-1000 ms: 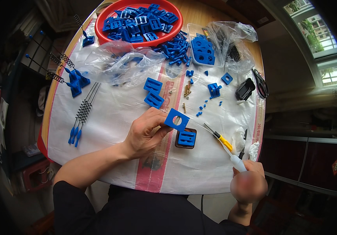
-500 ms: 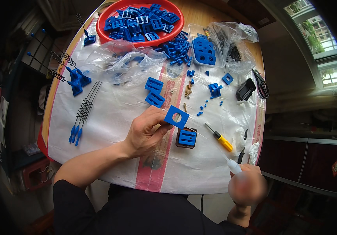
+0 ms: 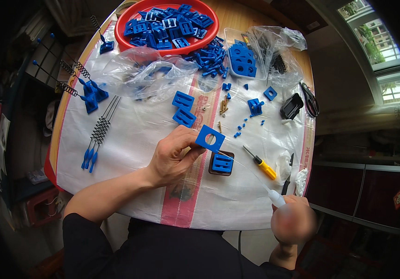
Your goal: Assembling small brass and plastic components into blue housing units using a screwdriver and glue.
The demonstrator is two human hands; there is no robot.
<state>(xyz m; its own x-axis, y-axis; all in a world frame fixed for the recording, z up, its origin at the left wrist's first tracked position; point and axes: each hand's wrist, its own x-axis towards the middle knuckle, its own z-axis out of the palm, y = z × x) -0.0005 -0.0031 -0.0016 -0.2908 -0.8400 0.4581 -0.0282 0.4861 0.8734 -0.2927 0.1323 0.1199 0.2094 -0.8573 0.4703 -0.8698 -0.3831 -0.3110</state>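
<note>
My left hand (image 3: 176,156) pinches a square blue plastic plate (image 3: 203,131) with a round hole in it, held above the table. In my right hand (image 3: 294,218), at the lower right, is a pale thin-shafted tool (image 3: 276,198); its exact kind I cannot make out. Its long shaft slants toward the plate's lower corner, but whether the tip touches it I cannot tell. Below the plate, a slotted blue part (image 3: 222,163) sits in a small dark square holder (image 3: 228,174). Beyond my left hand lie two slotted blue parts (image 3: 183,100).
At the back, a red basin (image 3: 120,39) holds many blue parts. Beside it stands a clear tray (image 3: 228,35). A yellow screwdriver (image 3: 268,171), scissors (image 3: 310,100), a black box (image 3: 292,107), brass screws (image 3: 223,107) and blue-ended springs (image 3: 100,132) lie about on the white sheet.
The pale tool has shifted very slightly to the left in my right hand. My left hand and the blue plate have barely moved.
</note>
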